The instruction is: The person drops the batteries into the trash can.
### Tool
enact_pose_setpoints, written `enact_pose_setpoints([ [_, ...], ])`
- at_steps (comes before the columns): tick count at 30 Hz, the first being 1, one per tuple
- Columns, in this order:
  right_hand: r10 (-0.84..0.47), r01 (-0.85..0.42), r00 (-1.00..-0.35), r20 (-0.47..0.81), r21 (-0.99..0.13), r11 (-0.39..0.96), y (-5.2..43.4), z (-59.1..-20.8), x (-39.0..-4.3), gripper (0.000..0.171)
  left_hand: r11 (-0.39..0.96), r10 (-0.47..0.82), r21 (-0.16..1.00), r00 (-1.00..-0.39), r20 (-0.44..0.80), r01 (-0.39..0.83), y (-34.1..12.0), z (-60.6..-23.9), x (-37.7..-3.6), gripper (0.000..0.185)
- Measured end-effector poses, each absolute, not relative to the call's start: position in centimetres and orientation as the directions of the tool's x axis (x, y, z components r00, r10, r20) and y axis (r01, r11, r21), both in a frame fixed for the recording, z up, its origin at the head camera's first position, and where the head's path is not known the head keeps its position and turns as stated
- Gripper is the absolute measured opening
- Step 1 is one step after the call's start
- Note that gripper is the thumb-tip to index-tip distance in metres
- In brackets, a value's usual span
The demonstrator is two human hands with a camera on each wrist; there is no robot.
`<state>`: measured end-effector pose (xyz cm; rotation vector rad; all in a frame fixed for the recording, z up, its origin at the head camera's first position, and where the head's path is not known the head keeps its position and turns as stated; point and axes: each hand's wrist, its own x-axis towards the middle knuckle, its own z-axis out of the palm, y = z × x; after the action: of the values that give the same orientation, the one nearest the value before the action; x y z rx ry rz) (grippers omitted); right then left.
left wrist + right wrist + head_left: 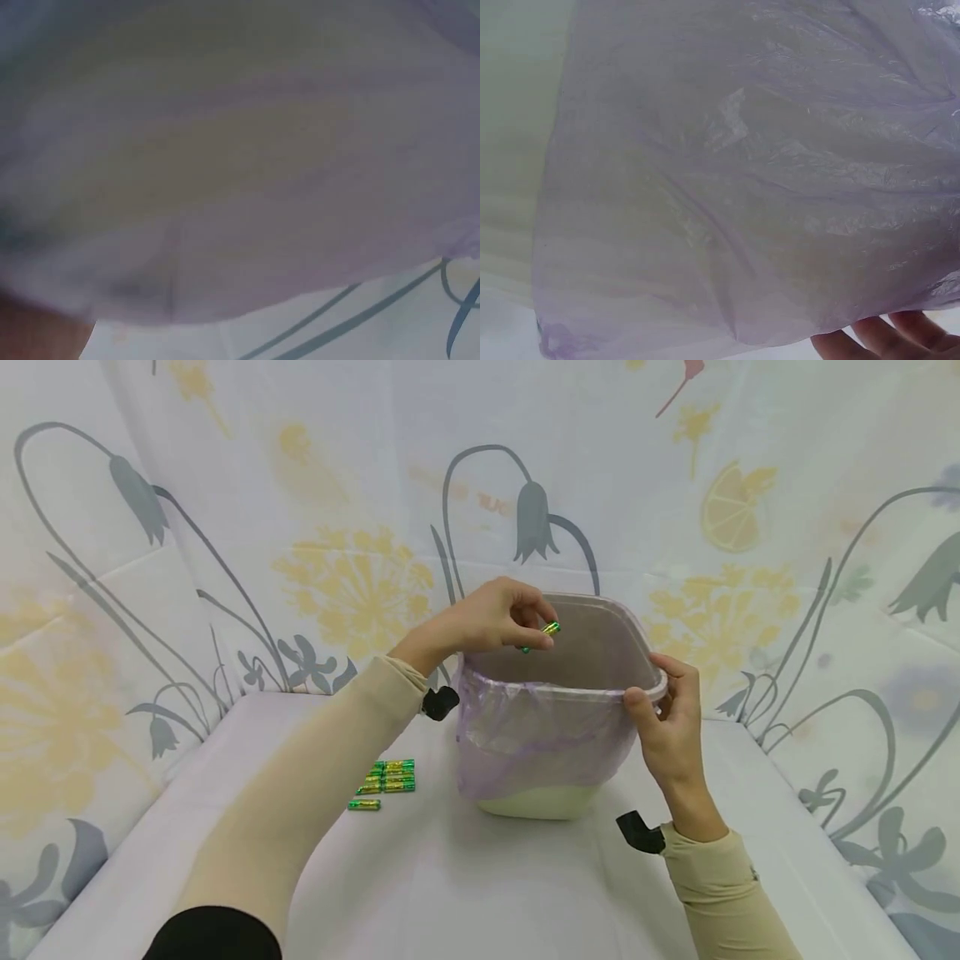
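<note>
A bin (558, 752) is standing on the surface (465, 877), with a bag (525, 735) lining it and folding over its rim. A cluster of batteries (386, 777) is lying on the surface to the bin's left.

At the lower left of centre in the head view we see a small cluster of green batteries (386, 776) lying on the white table (480, 877), with one battery a little apart toward the frame's lower left. Behind and to both sides we see a pale floral cloth backdrop (352, 510) printed with grey bell-shaped flowers, yellow dandelion heads and a lemon slice at the upper right. In the left wrist view, a strip of the same backdrop (360, 330) with grey stems shows along the bottom right.
</note>
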<state>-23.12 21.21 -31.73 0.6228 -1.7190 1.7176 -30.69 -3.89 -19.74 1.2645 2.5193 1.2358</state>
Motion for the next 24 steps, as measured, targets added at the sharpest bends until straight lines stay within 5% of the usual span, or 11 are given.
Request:
enact_pose_setpoints([
  [11, 0.096, -0.695, -0.712, 0.695, -0.718, 0.043, 21.1, -31.2, -22.5, 0.059, 0.463, 0.702, 0.604, -0.684, 0.197, 0.649, -2.5, -20.6, -30.8, 0.021],
  [18, 0.028, -0.596, -0.796, 0.604, -0.792, 0.133, 21.8, -30.1, -22.0, 0.050, 0.516, 0.702, 0.554, -0.693, 0.163, 0.653, -2.8, -20.6, -30.8, 0.022],
  [24, -0.026, -0.557, -0.831, 0.556, -0.828, 0.071, 22.3, -29.6, -21.7, 0.050, 0.531, 0.709, 0.548, -0.693, 0.131, 0.647, -2.7, -20.7, -30.7, 0.023],
])
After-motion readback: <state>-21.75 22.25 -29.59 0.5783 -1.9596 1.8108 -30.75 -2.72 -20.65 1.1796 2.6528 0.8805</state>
